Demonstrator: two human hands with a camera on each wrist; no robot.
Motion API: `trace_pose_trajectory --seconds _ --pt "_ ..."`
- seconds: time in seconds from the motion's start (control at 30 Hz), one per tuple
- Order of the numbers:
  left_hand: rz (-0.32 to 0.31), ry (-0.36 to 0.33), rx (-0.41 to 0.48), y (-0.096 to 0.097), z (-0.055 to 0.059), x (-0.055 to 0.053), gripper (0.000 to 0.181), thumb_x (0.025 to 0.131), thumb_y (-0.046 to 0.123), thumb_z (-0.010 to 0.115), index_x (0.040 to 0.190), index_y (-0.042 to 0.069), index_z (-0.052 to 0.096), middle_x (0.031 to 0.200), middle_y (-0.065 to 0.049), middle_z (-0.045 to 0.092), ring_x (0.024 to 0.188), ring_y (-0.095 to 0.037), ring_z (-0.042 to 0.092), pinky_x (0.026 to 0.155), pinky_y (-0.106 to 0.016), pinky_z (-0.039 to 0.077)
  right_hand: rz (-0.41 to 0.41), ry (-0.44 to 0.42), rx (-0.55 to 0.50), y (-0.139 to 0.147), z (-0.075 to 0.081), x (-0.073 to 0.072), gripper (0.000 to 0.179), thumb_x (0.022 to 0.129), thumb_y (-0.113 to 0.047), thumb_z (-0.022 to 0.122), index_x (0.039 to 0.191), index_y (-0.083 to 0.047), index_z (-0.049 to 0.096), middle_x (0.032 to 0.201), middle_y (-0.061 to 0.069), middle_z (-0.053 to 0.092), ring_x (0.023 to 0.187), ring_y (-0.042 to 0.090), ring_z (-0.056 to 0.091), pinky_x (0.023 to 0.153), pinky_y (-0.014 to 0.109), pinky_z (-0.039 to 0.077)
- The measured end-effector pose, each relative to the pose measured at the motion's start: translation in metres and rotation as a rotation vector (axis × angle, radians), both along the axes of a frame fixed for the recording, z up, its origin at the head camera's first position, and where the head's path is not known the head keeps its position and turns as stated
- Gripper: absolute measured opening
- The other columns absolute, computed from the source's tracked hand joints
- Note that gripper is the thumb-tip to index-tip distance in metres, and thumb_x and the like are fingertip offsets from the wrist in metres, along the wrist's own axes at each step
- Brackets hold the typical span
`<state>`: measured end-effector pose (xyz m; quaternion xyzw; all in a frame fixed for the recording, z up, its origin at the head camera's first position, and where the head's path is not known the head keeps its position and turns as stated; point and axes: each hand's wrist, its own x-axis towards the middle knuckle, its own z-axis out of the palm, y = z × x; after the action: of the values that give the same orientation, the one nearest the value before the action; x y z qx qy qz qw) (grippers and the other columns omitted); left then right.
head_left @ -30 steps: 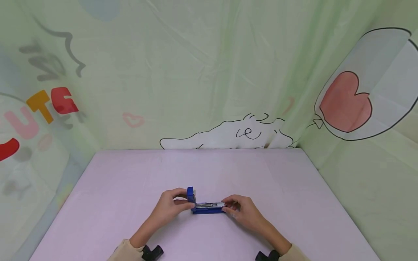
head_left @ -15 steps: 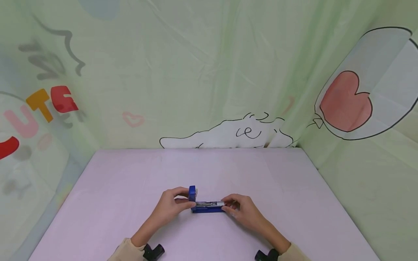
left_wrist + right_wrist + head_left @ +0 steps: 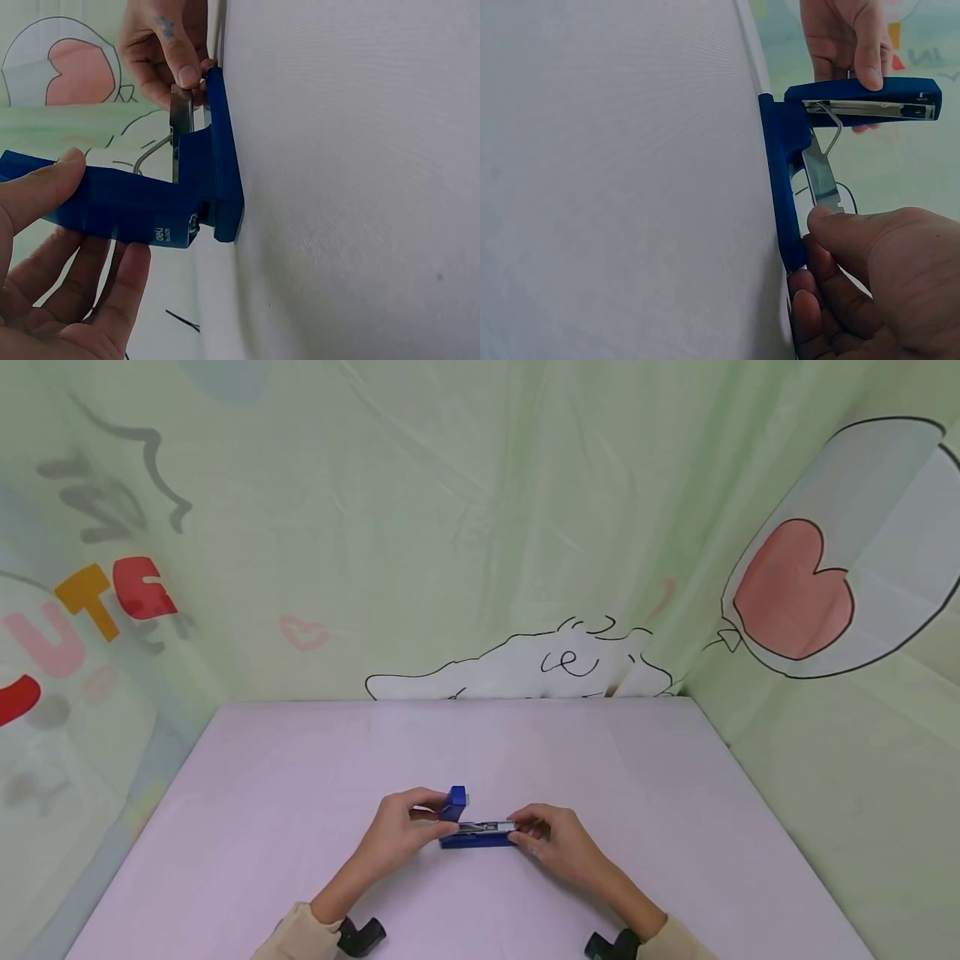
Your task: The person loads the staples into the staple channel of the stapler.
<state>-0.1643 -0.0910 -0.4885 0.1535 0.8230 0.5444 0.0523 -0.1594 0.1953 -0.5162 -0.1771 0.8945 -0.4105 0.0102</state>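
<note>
A blue stapler (image 3: 480, 841) lies on the table with its top cover (image 3: 112, 199) raised steeply, laying bare the metal staple magazine (image 3: 823, 176). My left hand (image 3: 405, 827) pinches that cover between thumb and fingers. At the other end, my right hand (image 3: 555, 839) holds the front of the stapler, its thumb on the magazine's tip and its fingers against the base, as the right wrist view shows. A bent metal rod (image 3: 832, 127) links the cover's underside to the magazine. Whether staples lie in the magazine is too small to tell.
The table (image 3: 315, 760) has a pale lilac cover. Behind and beside it hang green curtains (image 3: 450, 527) printed with letters, hearts and a balloon. Black wrist cameras (image 3: 362, 937) sit at both sleeves.
My left hand has moved slightly right, tipping the stapler's cover from upright toward the magazine. My right hand has stayed at the front end.
</note>
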Motion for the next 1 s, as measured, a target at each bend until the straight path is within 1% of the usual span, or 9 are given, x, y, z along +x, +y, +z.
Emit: trace_pose_trajectory --seconds 0.17,0.43,0.6,0.8,1.0 --pt "-0.008 0.014 -0.020 0.004 0.000 0.000 0.040 0.090 0.025 0.086 0.125 0.009 0.075 0.121 -0.010 0.077 0.110 -0.025 0.073 0.097 -0.040 0.062 0.004 -0.008 -0.004 0.000 0.000 0.000 0.017 0.092 -0.010 0.081 0.109 -0.010 0.078 0.094 -0.002 0.076 0.080 0.000 0.060 0.072 0.019 0.056" --pt "0.001 0.037 -0.051 0.012 -0.001 0.000 0.037 0.090 0.029 0.086 0.123 0.013 0.077 0.118 -0.006 0.079 0.106 -0.021 0.073 0.091 -0.043 0.062 0.003 -0.020 -0.009 0.000 0.000 0.000 0.017 0.093 -0.012 0.081 0.110 -0.011 0.078 0.095 -0.003 0.076 0.080 0.000 0.060 0.073 0.019 0.056" --pt "0.002 0.046 -0.071 0.016 -0.001 0.000 0.037 0.089 0.029 0.087 0.122 0.014 0.078 0.118 -0.004 0.079 0.106 -0.021 0.073 0.089 -0.041 0.062 0.006 -0.017 -0.012 0.001 0.001 0.000 0.017 0.093 -0.011 0.081 0.110 -0.011 0.078 0.094 -0.003 0.076 0.080 0.000 0.060 0.073 0.020 0.056" --pt "0.006 0.045 -0.092 0.021 -0.001 0.000 0.036 0.090 0.028 0.087 0.122 0.015 0.078 0.118 -0.003 0.079 0.106 -0.020 0.071 0.087 -0.037 0.062 0.013 -0.017 -0.018 0.002 0.001 0.001 0.017 0.093 -0.011 0.080 0.110 -0.010 0.078 0.094 -0.002 0.076 0.081 0.001 0.060 0.074 0.020 0.056" --pt "-0.002 0.078 -0.105 0.025 -0.003 -0.001 0.035 0.090 0.028 0.086 0.121 0.014 0.079 0.115 -0.002 0.079 0.103 -0.018 0.072 0.087 -0.030 0.060 0.017 -0.017 -0.018 0.002 0.001 0.001 0.017 0.094 -0.012 0.080 0.111 -0.011 0.077 0.094 -0.003 0.075 0.082 0.001 0.061 0.074 0.020 0.056"
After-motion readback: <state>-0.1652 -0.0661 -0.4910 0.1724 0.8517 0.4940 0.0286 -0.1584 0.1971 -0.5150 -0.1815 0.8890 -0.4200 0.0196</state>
